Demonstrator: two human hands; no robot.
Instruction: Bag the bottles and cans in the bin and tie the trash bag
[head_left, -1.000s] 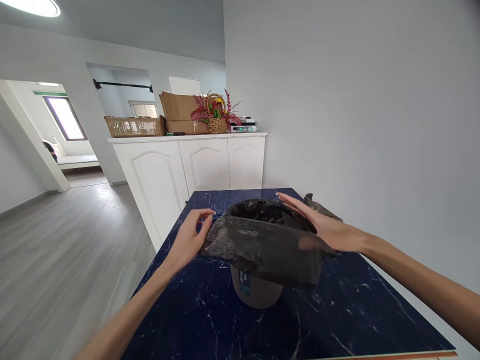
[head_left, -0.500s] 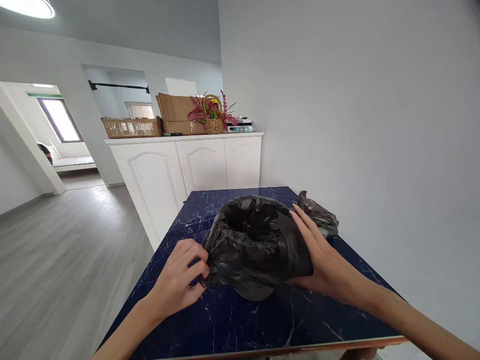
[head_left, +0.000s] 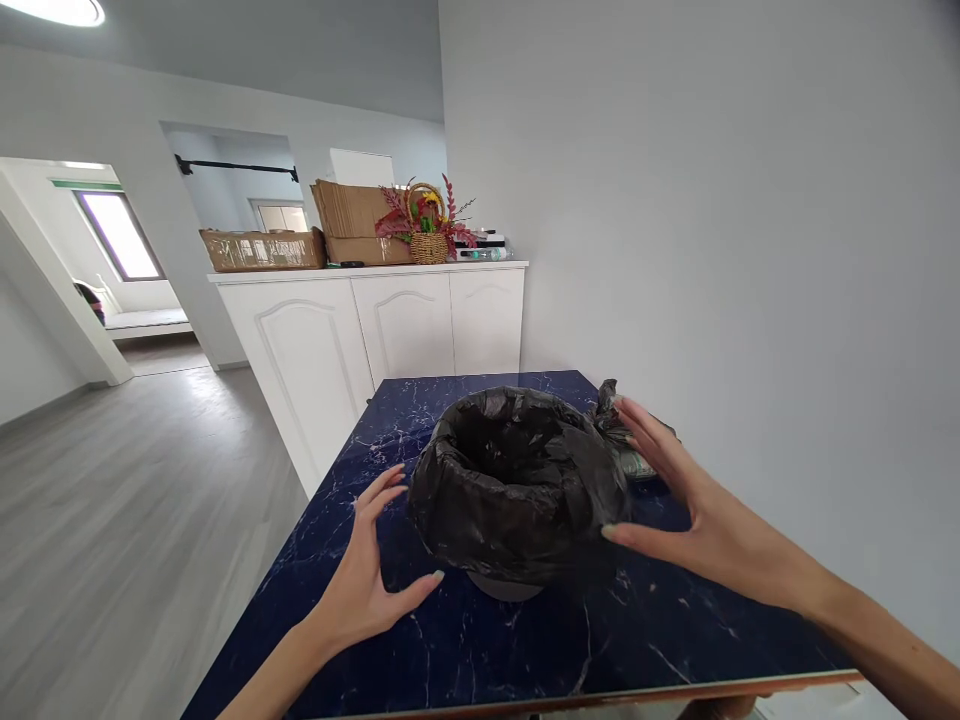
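Note:
On the dark blue marbled table [head_left: 480, 655] stands a round bin [head_left: 506, 587], lined with a black plastic bag [head_left: 495, 520] that is folded down over its rim. Only the bin's grey base shows below the bag. My left hand [head_left: 364, 575] is at the bag's left side, fingers spread and apart from it. To the right, my right hand [head_left: 697, 510] is open, its thumb tip close to or touching the bag; I cannot tell which. Behind that hand lies a second, knotted black plastic bag [head_left: 609, 408], partly hidden.
A white cabinet [head_left: 409, 330] stands beyond the table, bearing cardboard boxes [head_left: 262, 252], a wicker flower basket [head_left: 428, 248] and a plastic bottle [head_left: 487, 254]. A grey wall [head_left: 712, 250] runs along the right. Wooden flooring [head_left: 165, 520] lies to the left.
Both hands have let go of the bag on the bin and moved outward, fingers spreading. The bag now hangs more evenly around the rim.

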